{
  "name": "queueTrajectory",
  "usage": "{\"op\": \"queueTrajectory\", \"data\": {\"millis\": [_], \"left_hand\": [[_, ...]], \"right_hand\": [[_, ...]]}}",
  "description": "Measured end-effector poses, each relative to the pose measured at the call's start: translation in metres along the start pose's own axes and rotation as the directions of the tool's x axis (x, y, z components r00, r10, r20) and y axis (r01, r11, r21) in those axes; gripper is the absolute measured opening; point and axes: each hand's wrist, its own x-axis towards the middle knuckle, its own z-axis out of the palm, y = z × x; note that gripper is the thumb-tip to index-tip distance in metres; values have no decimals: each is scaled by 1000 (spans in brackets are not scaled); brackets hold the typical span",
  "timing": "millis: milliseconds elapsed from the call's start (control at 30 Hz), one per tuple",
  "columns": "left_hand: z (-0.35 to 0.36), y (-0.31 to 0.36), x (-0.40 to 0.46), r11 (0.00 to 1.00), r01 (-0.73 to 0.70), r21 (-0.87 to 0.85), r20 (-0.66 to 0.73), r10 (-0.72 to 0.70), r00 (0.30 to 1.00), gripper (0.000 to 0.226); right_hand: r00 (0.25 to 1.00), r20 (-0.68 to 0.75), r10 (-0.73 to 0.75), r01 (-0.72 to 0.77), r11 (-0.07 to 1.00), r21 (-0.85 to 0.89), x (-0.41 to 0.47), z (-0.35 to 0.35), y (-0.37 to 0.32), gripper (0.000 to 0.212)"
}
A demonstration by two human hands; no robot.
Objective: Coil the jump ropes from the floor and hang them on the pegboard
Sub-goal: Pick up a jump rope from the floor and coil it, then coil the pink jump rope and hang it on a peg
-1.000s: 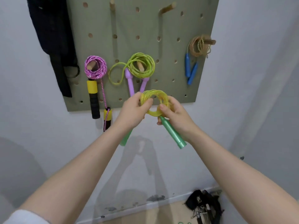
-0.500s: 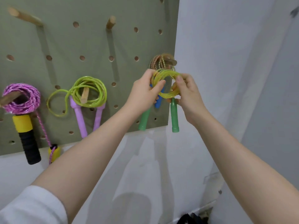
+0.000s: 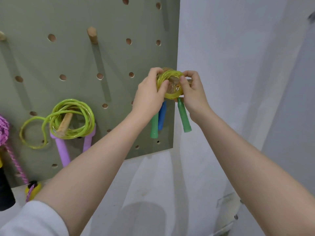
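A coiled yellow jump rope [image 3: 168, 78] with two green handles [image 3: 184, 116] is held at the right edge of the green pegboard [image 3: 76, 62]. My left hand [image 3: 150, 97] pinches the coil's left side and my right hand [image 3: 193, 92] pinches its right side. The coil sits over a wooden peg that carries a tan rope with blue handles [image 3: 162, 116], mostly hidden behind my hands. Whether the coil hangs on the peg is unclear.
A lime rope with purple handles [image 3: 71, 120] hangs on a peg at left. A pink braided rope [image 3: 4, 130] with yellow-black handles hangs at the far left. A bare wooden peg [image 3: 92, 34] sticks out higher up. White wall lies to the right.
Both hands have carried the yellow coil up and right, from below the board to the peg with the blue-handled rope, and pushed it closer to the board.
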Motion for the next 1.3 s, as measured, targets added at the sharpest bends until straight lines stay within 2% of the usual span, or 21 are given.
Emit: {"op": "queueTrajectory", "data": {"millis": [100, 233, 333, 433, 533, 633, 733, 800, 867, 900, 967, 1033, 1167, 1233, 1300], "left_hand": [[-6, -6, 9, 994, -8, 106, 1, 7, 1000, 25], [-7, -10, 10, 963, 5, 269, 17, -10, 1000, 33], [-6, -13, 4, 967, -3, 254, 9, 0, 1000, 41], [-11, -12, -7, 981, 13, 196, -3, -12, 1000, 52], [-19, -5, -22, 985, -6, 173, -6, 7, 1000, 54], [-30, -1, -43, 985, -35, 170, 37, 29, 999, 52], [-43, 0, -77, 984, -53, 171, 104, 35, 994, 48], [-52, -6, -106, 982, -47, 185, 176, 14, 984, 45], [-61, -16, -139, 975, -26, 223, 267, -35, 963, 43], [-66, -22, -157, 969, 4, 247, 308, -82, 948, 43], [-78, -32, -197, 950, 99, 295, 370, -209, 905, 42], [-91, -42, -240, 918, 206, 338, 411, -340, 846, 40], [-113, -59, -333, 868, 297, 398, 523, -481, 704, 38], [-117, -69, -382, 837, 360, 413, 566, -545, 618, 35], [-115, -80, -433, 786, 458, 415, 567, -617, 546, 34]], "right_hand": [[1000, 19, 4, -2, 998, -55, 8, 8, 5, 4], [999, -40, -20, 12, 977, -212, 13, 14, 8, 10], [999, -47, 13, -24, 973, -229, 7, 13, 8, 30], [998, -58, -29, 15, 972, -236, -7, 8, 7, 54], [994, -78, -81, 57, 960, -275, -27, 3, 3, 66], [980, -146, -135, 85, 948, -307, -55, 3, -4, 57], [974, -178, -140, 76, 942, -326, -94, 10, -7, 34], [993, -102, -52, 18, 952, -305, -123, 18, -4, 18], [988, 86, 126, -95, 950, -298, -156, 26, 4, 10], [953, 203, 227, -155, 935, -318, -174, 31, 9, 10], [830, 398, 392, -219, 884, -413, -218, 37, 21, 15], [706, 498, 504, -218, 823, -525, -266, 41, 34, 16], [475, 557, 681, -180, 695, -696, -360, 40, 57, 23], [417, 535, 735, -215, 652, -727, -405, 38, 68, 33], [369, 490, 790, -318, 602, -733, -450, 33, 85, 40]]}}
